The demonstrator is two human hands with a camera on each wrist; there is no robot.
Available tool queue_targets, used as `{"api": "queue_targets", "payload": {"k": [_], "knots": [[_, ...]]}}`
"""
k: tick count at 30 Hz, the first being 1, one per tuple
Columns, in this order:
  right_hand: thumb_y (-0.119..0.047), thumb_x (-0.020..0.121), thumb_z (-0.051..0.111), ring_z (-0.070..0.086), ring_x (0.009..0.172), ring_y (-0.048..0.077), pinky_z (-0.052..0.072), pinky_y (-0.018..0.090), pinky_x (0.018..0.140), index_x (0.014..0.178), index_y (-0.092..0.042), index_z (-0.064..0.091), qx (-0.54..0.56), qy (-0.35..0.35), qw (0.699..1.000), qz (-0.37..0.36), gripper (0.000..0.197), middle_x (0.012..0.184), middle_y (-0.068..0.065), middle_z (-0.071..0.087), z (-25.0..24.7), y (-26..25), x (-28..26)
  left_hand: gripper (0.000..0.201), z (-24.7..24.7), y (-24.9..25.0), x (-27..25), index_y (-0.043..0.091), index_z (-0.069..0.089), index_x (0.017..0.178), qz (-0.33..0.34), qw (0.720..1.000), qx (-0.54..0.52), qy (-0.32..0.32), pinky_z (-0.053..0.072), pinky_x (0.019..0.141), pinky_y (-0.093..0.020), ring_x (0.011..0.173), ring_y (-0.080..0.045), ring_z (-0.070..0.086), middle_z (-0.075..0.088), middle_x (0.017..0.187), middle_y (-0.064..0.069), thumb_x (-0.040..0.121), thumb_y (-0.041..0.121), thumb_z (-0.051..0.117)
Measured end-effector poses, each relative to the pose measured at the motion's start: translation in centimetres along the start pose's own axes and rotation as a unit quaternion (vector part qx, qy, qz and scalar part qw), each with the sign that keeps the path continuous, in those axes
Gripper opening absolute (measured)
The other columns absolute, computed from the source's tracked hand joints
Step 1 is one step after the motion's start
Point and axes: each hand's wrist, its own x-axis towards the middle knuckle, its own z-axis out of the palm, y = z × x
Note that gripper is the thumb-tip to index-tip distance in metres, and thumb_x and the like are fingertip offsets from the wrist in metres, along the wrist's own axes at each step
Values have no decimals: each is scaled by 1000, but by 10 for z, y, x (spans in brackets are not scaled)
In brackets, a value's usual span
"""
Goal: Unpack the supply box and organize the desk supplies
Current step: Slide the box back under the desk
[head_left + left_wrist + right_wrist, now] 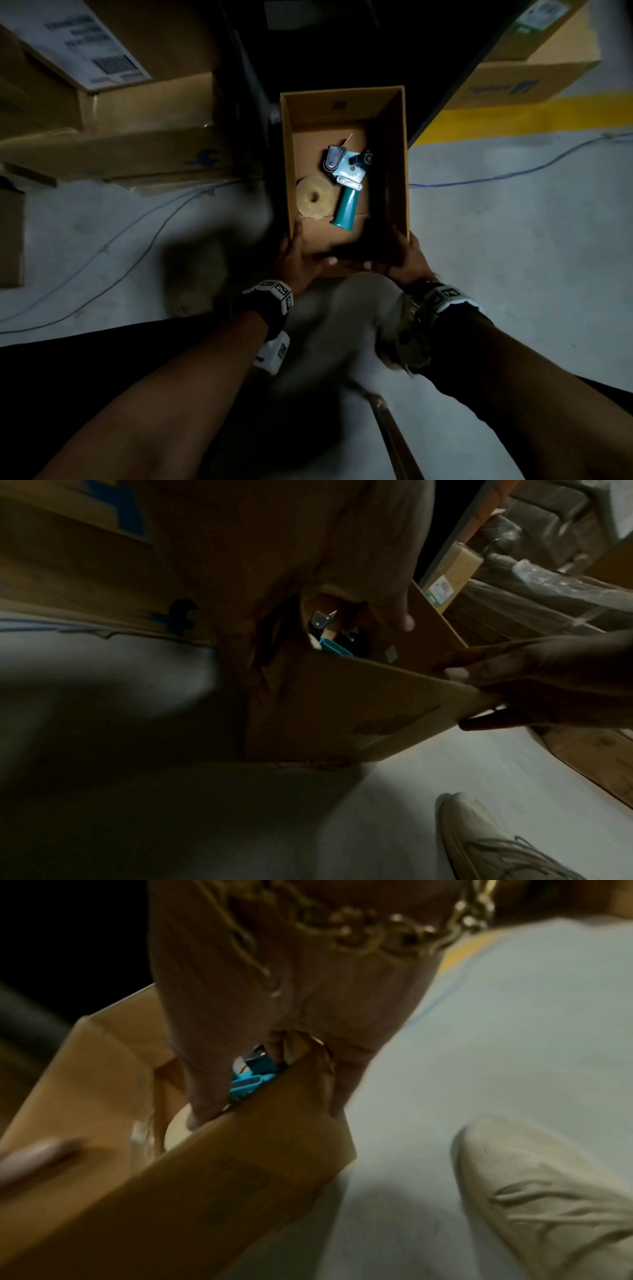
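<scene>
An open cardboard box (399, 144) is held over the grey floor (513, 240) by both hands at its near end. The left hand (297, 258) grips the near left corner, thumb over the near rim and fingers along the left wall. The right hand (406, 260) grips the near right corner the same way; in the right wrist view its thumb reaches inside the box while its fingers (337, 1096) press on the outer wall.

Inside the box lie a teal tape dispenser (347, 183) and a pale roll of tape (314, 197). The roll lies flat at the left side, just beside the dispenser's handle. The dispenser lies with its handle pointing towards the near end and its dark head towards the far end.

To the far left stand larger cardboard boxes (113, 137), one with a white label. Another box (520, 85) sits at the far right beside a yellow floor stripe (513, 116). Blue cables (513, 171) run across the floor on both sides. A beige shoe (507, 842) shows below the box in both wrist views.
</scene>
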Motion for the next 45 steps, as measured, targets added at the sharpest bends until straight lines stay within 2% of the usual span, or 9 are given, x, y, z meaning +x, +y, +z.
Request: {"api": "queue_targets", "payload": {"k": [12, 16, 21, 25, 27, 29, 31, 38, 45], "knots": [[-50, 61, 89, 43, 132, 10, 37, 20, 102, 151, -27, 33, 81, 34, 994, -57, 109, 151, -8, 40, -59, -67, 54, 124, -62, 49, 52, 35, -1, 153, 90, 992, -63, 63, 27, 117, -47, 145, -24, 23, 20, 159, 0, 62, 59, 80], [-55, 59, 87, 38, 140, 13, 34, 22, 109, 153, -22, 31, 74, 62, 991, -90, 115, 157, -5, 31, -79, -100, 112, 112, -93, 89, 95, 16, 6, 154, 71, 988, -94, 103, 16, 111, -22, 145, -22, 20, 17, 159, -3, 73, 34, 81], [-58, 62, 85, 32, 144, 16, 30, 27, 117, 154, -20, 28, 69, 92, 986, -117, 115, 159, -1, 27, -99, -126, 171, 127, -117, 114, 168, 23, 13, 153, 72, 990, -70, 102, 27, 115, -39, 141, -24, 28, 23, 157, -4, 52, 69, 75], [-61, 61, 83, 33, 144, 17, 32, 34, 117, 153, -24, 30, 71, 102, 985, -123, 113, 158, -1, 31, -106, -133, 201, 87, -124, 116, 204, 9, 19, 152, 38, 999, -29, 25, 37, 108, -40, 139, -37, 32, 23, 155, -19, 87, 51, 58], [-58, 63, 83, 32, 144, 18, 33, 36, 117, 153, -27, 30, 62, 98, 985, -127, 108, 158, -1, 30, -105, -133, 211, 78, -124, 113, 206, 8, 17, 152, 49, 998, -4, 46, 27, 115, -38, 144, -32, 25, 22, 157, -15, 93, 44, 54], [-58, 64, 83, 34, 143, 16, 33, 35, 117, 152, -27, 33, 66, 84, 987, -120, 107, 158, -2, 31, -102, -133, 219, 97, -122, 114, 214, 31, 21, 149, 66, 992, -28, 100, 37, 109, -48, 136, -27, 37, 32, 151, 1, 72, 75, 61], [-73, 55, 80, 39, 140, 13, 37, 35, 115, 150, -28, 38, 77, 77, 988, -114, 113, 155, -4, 37, -99, -134, 225, 95, -119, 115, 219, 32, 31, 142, 85, 988, -32, 123, 42, 103, -49, 128, -20, 42, 37, 136, 9, 65, 74, 69], [-77, 59, 72, 36, 143, 21, 37, 41, 115, 151, -34, 33, 48, 91, 988, -112, 109, 157, 2, 32, -101, -137, 223, 94, -124, 126, 213, 12, 20, 151, 149, 976, -30, 154, 24, 109, -24, 136, -16, 30, 28, 153, -6, 80, 40, 75], [-58, 77, 72, 19, 150, 28, 25, 34, 117, 156, -27, 20, -52, 102, 985, -128, 99, 164, 9, 7, -100, -133, 175, 110, -117, 127, 176, 16, 12, 154, 170, 964, 45, 202, 11, 119, -51, 149, -30, 3, 4, 161, -14, 67, 77, 42]]}}
